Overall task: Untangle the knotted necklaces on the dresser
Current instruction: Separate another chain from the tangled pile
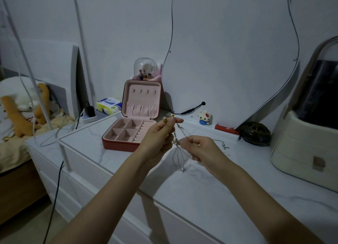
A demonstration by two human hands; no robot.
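Your left hand (158, 134) pinched the tangled necklaces (180, 152) above the tabletop (201, 198); your right hand (199, 150) pinched their chains. No writing was readable.

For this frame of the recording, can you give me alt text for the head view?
Two hands hold tangled thin silver necklace chains above a white marble-patterned dresser top: the left hand pinches the upper end, the right hand pinches the knot. Behind them a red jewellery box with pink lining stands open.

Two hands (161, 134) (201, 148). One open jewellery box (131, 132), one toy figure (204, 117), one tissue pack (108, 105), one mirror (228, 60), one plush (22, 104).
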